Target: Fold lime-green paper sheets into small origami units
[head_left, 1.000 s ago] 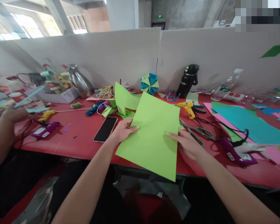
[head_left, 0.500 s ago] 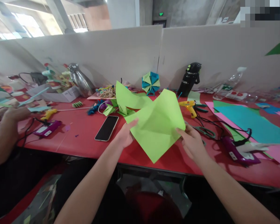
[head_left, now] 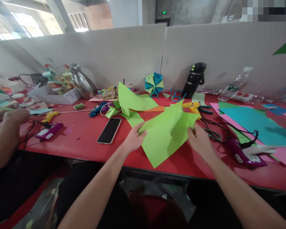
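A lime-green sheet of paper (head_left: 165,136) is held up over the red table (head_left: 85,127), one corner pointing down toward the front edge. My left hand (head_left: 136,136) pinches its left corner between thumb and fingers. At the right corner my right hand (head_left: 199,136) grips the same sheet, with the fingertips partly behind the paper. The sheet bends between the two hands. Behind it lie another curved green sheet (head_left: 135,100) and folded green paper pieces (head_left: 124,111). A phone (head_left: 109,130) rests to the left of my left hand.
Beyond the sheet are a yellow glue gun (head_left: 192,107), a blue-and-green paper ball (head_left: 154,83) and a black bottle (head_left: 194,81). Coloured sheets (head_left: 257,124) and a purple box (head_left: 245,154) lie right. Another person's hand (head_left: 16,116) is at far left.
The upper part of the sheet has dropped and tilted, uncovering an orange strip and blue sticks behind it. My left hand's grip has closed more on the edge.
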{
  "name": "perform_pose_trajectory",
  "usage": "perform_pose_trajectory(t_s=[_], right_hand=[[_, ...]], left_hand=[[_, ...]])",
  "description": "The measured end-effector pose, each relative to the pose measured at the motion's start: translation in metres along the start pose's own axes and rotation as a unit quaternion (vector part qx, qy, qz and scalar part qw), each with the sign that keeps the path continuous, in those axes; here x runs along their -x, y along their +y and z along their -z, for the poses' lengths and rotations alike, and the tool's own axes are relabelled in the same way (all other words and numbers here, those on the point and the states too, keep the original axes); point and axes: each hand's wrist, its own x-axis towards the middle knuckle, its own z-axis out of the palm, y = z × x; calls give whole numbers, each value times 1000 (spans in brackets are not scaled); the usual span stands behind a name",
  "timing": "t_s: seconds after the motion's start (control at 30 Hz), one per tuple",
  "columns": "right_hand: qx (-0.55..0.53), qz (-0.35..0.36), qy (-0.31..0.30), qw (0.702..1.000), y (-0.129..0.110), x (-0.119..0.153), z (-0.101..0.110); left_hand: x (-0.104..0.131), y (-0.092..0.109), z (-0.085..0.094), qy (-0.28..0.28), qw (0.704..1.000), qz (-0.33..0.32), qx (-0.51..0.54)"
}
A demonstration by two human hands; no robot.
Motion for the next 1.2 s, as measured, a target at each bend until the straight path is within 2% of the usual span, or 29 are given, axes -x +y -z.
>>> perform_pose_trajectory(t_s=[0.07,0.17,0.27,0.37,0.43,0.57,0.67,0.77,0.83,0.9,0.93,1.0,1.07,1.1,1.2], right_hand=[[34,64,-12,997,-4,3,0],[76,185,-30,979,-15,13,-6],[119,210,-54,969,-31,29,-14],[178,225,-75,955,-45,44,-21],[201,229,-76,949,-52,51,-25],[213,226,-75,947,-60,56,-29],[203,229,-99,947,-65,58,-28],[147,235,-112,954,-65,55,-23],[53,198,-50,977,-61,48,-19],[-90,98,38,990,-57,39,-13],[-179,28,53,982,-54,33,-9],[-341,-113,-14,933,-52,24,-2],[-420,-198,-96,880,-50,18,4],[-435,-221,-114,865,-50,16,6],[-437,-242,-88,862,-49,12,8]], left_hand=[[5,-2,-7,-52,997,11,47],[13,-7,-20,-47,979,101,170],[19,-4,-34,-39,951,159,264],[24,6,-47,-30,933,161,320],[26,11,-53,-21,937,132,323],[26,10,-60,26,960,94,261],[23,8,-60,63,973,63,213],[21,9,-56,74,982,47,166],[20,10,-52,80,984,57,150],[21,11,-49,82,982,71,155],[22,12,-49,80,980,76,163],[26,13,-51,74,977,81,180],[29,15,-55,69,975,82,193],[30,15,-56,66,974,83,199],[29,14,-55,56,969,103,217]])
